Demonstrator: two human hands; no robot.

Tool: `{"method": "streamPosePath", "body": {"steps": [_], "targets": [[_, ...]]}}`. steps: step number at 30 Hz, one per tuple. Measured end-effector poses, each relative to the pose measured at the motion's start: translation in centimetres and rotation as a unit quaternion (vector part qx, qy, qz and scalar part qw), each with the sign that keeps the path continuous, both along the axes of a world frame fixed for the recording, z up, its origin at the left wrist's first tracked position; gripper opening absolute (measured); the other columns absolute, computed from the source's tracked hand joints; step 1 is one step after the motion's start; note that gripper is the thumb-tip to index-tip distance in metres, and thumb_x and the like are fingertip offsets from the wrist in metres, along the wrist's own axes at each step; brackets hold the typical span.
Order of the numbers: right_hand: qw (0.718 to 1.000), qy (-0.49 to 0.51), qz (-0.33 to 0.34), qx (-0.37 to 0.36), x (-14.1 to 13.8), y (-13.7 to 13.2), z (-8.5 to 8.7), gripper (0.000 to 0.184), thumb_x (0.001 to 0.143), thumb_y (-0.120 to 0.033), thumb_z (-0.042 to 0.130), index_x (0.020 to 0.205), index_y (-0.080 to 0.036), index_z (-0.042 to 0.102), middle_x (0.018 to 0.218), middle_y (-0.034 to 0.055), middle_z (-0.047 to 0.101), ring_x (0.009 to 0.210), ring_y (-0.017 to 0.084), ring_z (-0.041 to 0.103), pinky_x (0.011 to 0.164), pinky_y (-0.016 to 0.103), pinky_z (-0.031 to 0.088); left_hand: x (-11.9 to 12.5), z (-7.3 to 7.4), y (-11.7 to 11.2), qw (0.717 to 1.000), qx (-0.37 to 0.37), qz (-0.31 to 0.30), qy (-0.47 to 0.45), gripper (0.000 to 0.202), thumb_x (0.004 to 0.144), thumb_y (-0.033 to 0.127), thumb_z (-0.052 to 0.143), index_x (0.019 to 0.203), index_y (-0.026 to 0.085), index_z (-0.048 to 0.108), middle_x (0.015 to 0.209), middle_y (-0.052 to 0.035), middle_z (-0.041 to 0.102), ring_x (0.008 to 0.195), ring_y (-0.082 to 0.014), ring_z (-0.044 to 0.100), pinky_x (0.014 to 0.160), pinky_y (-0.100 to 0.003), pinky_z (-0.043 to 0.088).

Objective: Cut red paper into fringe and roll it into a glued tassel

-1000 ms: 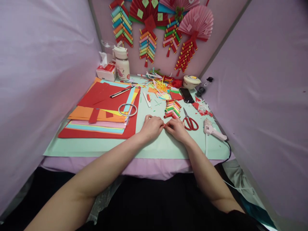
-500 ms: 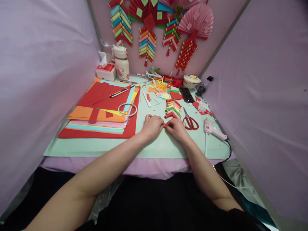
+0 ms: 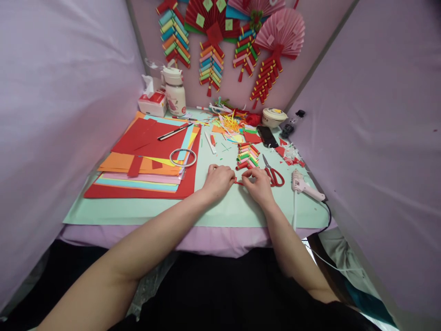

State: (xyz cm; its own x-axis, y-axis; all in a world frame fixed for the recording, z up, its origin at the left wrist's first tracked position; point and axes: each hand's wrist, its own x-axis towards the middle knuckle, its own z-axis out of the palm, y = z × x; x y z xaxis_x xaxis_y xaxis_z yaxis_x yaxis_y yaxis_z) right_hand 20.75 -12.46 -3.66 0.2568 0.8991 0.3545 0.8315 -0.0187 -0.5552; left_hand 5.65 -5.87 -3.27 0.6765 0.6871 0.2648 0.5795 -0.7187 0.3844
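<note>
My left hand [image 3: 219,182] rests on the mat with its fingers closed on one end of a small red paper strip [image 3: 238,183]. The other end of the strip runs to my right hand [image 3: 257,184], whose thumb and fingertips are pinched together on it. Most of the strip is hidden by my fingers. Just beyond my hands lies a string of colored paper firecrackers [image 3: 247,156], made of little rolled tubes in red, green, pink and yellow. Beside my right hand are scissors with red handles [image 3: 275,177], their blades pointing away from me.
Stacked colored paper [image 3: 138,138] covers the left, with a pen [image 3: 175,131] and a ring of tape [image 3: 183,157] on it. A glue gun [image 3: 306,186] lies right. Behind are paper scraps [image 3: 230,122], a phone [image 3: 267,136], a bowl [image 3: 274,117] and a bottle [image 3: 176,96].
My right hand has moved slightly right, away from my left hand, so a short length of the red strip now shows between them. The left hand has stayed in place.
</note>
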Motion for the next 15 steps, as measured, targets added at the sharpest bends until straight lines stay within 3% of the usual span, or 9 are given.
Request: {"method": "streamPosePath", "body": {"steps": [9,15], "targets": [[0.994,-0.098,0.045,0.008,-0.45,-0.26,-0.96,0.007,0.078,-0.027,0.062,0.076,-0.024,0.067,0.084,0.0004,0.066,0.094,0.022,0.052,0.081,0.037,0.024,-0.27,-0.40,0.38,1.000,0.009,-0.020,-0.011,0.017,0.086,0.021,0.052,0.080,0.019,0.067,0.086,-0.0044,0.068,0.089,-0.0203,0.057,0.082,-0.039,0.027],[0.987,-0.148,0.061,-0.004,-0.41,-0.23,-0.94,0.014,0.084,-0.028,0.058,0.077,-0.023,0.068,0.084,0.0030,0.066,0.095,0.023,0.049,0.081,0.038,0.022,-0.68,-0.30,0.68,0.999,0.006,-0.047,-0.006,0.020,0.087,0.024,0.050,0.080,0.020,0.068,0.087,-0.0044,0.068,0.091,-0.0206,0.057,0.082,-0.039,0.027]]}}
